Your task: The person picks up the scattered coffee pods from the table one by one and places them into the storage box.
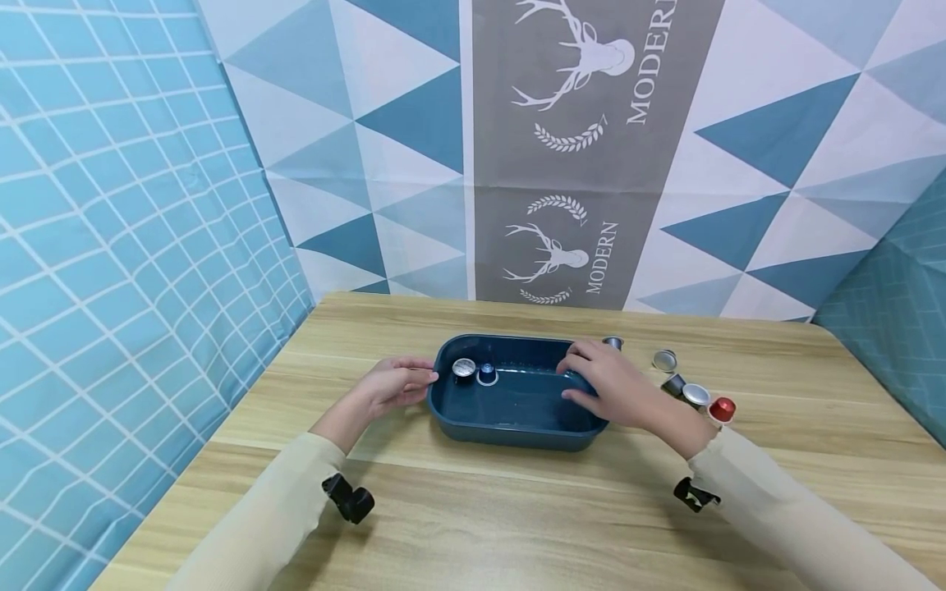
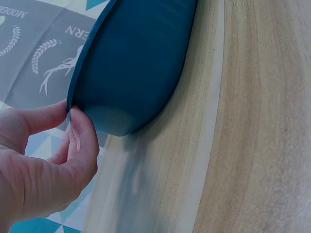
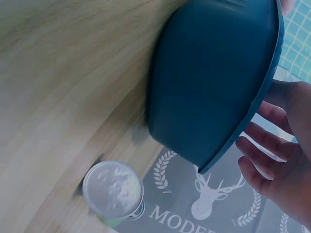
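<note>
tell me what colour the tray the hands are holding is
Dark teal blue tray; the head view shows it best.

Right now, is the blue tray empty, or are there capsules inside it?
Not empty. The blue tray holds two capsules at its left end: a silver-topped capsule and a blue capsule.
</note>
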Demonstrator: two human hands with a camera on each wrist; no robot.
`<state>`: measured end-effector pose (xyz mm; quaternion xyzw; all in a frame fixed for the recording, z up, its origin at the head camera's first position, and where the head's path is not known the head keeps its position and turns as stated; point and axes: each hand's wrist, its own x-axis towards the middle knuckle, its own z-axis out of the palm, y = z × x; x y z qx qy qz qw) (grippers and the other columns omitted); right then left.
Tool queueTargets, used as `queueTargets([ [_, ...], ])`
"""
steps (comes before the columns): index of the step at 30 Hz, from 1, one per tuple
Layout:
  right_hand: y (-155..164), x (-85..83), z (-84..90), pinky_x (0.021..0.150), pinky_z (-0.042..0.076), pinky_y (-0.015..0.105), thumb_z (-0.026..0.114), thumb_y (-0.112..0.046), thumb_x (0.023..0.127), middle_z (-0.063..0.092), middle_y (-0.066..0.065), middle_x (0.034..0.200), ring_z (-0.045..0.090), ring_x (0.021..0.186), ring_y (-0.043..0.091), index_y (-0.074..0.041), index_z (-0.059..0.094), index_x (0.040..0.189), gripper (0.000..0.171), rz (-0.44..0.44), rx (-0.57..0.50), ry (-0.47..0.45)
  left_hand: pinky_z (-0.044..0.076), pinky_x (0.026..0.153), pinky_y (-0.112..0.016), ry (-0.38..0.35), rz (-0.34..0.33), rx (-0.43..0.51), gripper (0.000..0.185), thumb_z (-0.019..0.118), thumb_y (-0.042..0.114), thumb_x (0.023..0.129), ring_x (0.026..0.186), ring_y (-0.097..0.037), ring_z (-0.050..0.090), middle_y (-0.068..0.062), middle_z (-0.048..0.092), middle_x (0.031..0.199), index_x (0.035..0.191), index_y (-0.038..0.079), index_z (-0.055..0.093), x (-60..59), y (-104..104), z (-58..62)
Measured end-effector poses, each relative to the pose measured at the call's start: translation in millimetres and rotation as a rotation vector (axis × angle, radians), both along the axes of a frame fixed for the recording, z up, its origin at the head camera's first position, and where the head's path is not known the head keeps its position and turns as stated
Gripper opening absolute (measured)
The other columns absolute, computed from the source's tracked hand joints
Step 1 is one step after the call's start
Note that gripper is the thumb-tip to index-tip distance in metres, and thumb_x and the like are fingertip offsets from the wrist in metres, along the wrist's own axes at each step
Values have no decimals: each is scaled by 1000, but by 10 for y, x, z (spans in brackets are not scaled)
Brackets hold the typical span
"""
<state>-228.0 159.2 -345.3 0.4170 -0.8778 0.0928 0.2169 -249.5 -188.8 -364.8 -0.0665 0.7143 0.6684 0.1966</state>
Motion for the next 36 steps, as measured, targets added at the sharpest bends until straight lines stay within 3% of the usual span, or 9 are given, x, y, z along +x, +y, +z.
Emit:
queueTargets([
  [10,183,121,46,79,54,37,81,-22,78,63,5,104,59,92,19,-11,67,104,32,-87,12,-58,53,72,-18,2,-5,-6,40,61,9,93,80,-5,59,5,61,93,129,-2,51,-1,-18,-13],
  [20,345,203,36,78,53,40,83,-21,75,64,6,99,60,88,20,-9,66,104,35,-102,1,-7,54,73,-18,-3,-11,-15,42,62,10,93,82,-5,60,4,62,94,131,-2,50,-4,-23,-22],
  [30,530,273,38,70,50,36,85,-17,70,63,5,96,58,79,14,-8,66,100,37,-107,-11,45,53,72,-18,-7,-13,7,42,61,9,92,81,-5,59,5,62,92,131,-3,50,-2,-15,1],
  [36,652,314,37,69,49,31,83,-18,73,62,0,95,57,81,14,-12,66,98,31,-104,-16,46,53,74,-18,-5,-20,-2,43,61,10,93,83,-6,60,4,62,95,132,-3,49,4,-16,14],
])
